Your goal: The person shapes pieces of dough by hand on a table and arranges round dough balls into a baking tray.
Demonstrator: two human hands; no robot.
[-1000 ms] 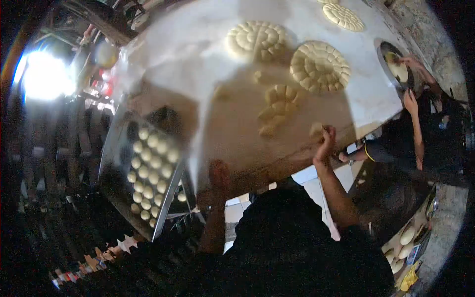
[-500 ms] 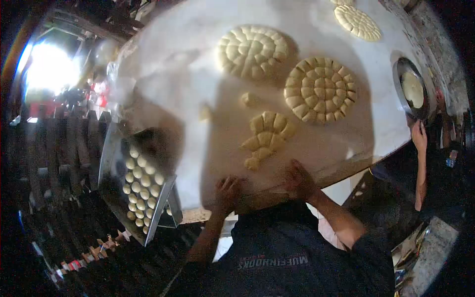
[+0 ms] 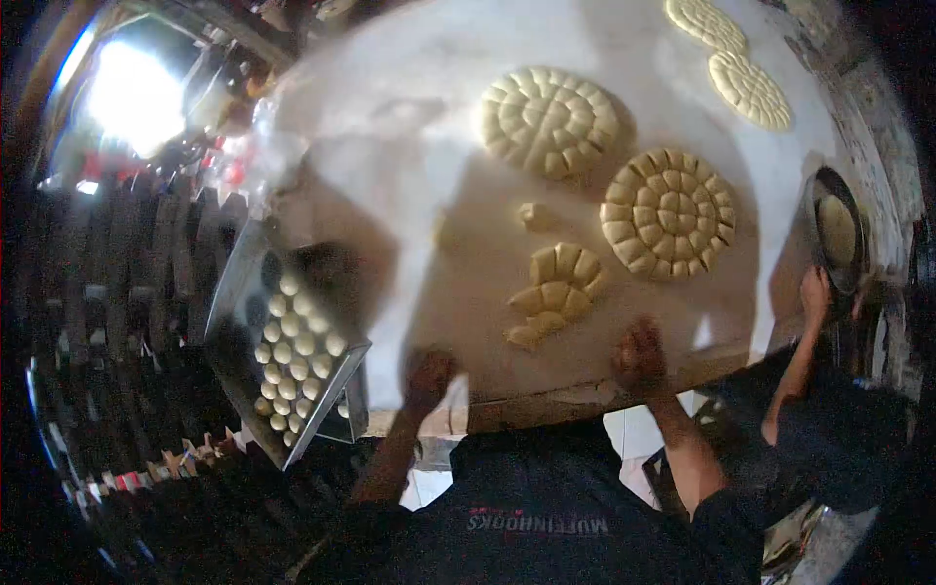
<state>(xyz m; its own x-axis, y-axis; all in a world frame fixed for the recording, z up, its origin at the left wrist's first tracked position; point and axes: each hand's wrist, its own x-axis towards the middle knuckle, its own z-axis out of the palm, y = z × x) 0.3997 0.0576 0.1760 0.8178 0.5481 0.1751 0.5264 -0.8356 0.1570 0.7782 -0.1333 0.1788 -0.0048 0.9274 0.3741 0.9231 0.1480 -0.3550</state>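
My left hand [image 3: 429, 378] is low over the near edge of the table, its fingers blurred and in shadow. Further right, my right hand [image 3: 639, 359] is at the same edge, also dim and smeared. I make out nothing held in either. Just beyond, between them, lies a small cluster of cut dough pieces [image 3: 565, 268], apart from both hands. A single dough lump [image 3: 533, 216] sits behind it. Two round dough discs, scored into ringed segments, lie further back: the nearer disc [image 3: 673, 210] to the right, the other disc [image 3: 546, 122] to the left.
A metal tray [image 3: 226, 283] with several dough balls [image 3: 304, 343] stands left of the table [image 3: 370, 127]. More scored dough discs [image 3: 749, 90] lie at the far right. Another person's hand [image 3: 815, 289] is at a round pan [image 3: 846, 278] on the right edge.
The view has shifted, so the table and dough appear further right and lower. My fingers, spread at the edge earlier, are now blurred. The other person's arm has moved with the pan.
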